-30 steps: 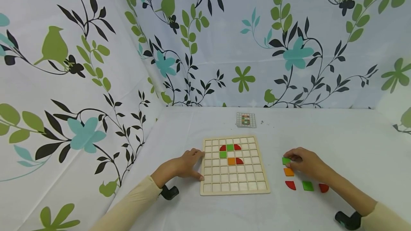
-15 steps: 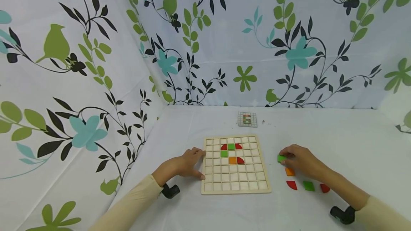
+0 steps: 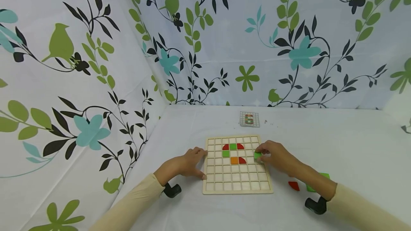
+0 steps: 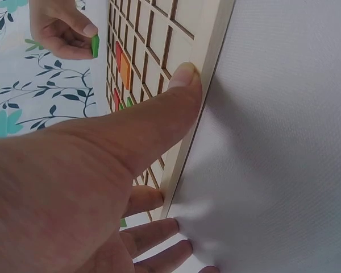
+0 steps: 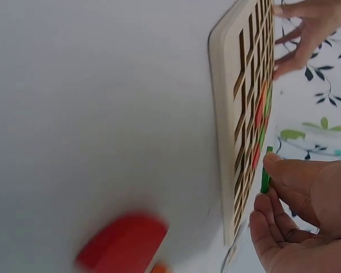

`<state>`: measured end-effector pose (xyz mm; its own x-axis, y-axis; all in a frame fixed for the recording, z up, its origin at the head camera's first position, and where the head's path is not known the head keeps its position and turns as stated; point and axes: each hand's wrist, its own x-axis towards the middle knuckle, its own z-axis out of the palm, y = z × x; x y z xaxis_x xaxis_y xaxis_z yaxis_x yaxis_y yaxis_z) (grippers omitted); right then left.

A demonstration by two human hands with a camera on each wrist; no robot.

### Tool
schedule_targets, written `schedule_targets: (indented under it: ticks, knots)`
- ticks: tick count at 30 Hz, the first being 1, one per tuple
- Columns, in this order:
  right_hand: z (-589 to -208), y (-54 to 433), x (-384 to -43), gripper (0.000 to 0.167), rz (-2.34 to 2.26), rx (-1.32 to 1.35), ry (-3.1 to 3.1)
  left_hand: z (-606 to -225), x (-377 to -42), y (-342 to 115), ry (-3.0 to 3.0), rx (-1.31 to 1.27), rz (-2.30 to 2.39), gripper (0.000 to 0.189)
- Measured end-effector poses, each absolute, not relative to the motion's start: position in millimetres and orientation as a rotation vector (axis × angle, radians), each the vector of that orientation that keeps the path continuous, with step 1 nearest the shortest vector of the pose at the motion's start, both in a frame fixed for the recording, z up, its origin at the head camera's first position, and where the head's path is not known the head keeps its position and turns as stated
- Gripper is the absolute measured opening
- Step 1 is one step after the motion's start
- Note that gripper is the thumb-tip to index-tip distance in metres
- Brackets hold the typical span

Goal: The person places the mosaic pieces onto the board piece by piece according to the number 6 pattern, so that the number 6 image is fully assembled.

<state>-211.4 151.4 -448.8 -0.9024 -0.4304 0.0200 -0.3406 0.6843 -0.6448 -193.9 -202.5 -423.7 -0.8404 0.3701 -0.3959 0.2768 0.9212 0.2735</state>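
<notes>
A wooden grid board point(image 3: 237, 192) lies on the white cloth. My left hand point(image 3: 184, 163) rests at its left edge, thumb and fingertips touching the rim, fingers spread. Between the thumb and fingers of my right hand point(image 3: 282, 158) is a green square tile point(image 3: 257, 155), held above the board's right columns. In the right wrist view this green tile point(image 5: 266, 176) appears edge-on, raised off the board. Set in the grid are an orange square tile point(image 3: 234, 160), green square tiles point(image 3: 226, 153) and red quarter-round tiles point(image 3: 242, 160).
Right of the board lie a loose red quarter-round tile point(image 3: 293, 185) and green point(image 3: 324, 175) partly covered by my right forearm. An orange piece point(image 5: 159, 268) shows at the right wrist view's bottom. Behind the board lies a small grid card point(image 3: 249, 119) with a coloured pattern.
My right hand has carried the green tile left, from beside the loose tiles to over the board's right side. The left hand keeps its place on the board's edge.
</notes>
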Motion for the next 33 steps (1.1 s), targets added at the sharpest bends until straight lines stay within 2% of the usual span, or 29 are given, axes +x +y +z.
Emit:
schedule_targets:
  ticks: [10,18,33]
  knots:
    - [-449.0,95.5,-211.6,0.020,-1.044,-0.763,2.713,-424.2,-192.9,-200.9,2.633,0.453,0.280,0.092]
    - [-448.6,70.9,-212.2,0.018,-1.007,-0.943,2.712,-423.6,-192.9,-202.1,2.630,0.448,0.282,0.093]
    - [-445.8,47.5,-213.1,0.012,-0.890,-0.873,2.710,-422.5,-192.5,-202.3,2.633,0.462,0.279,0.092]
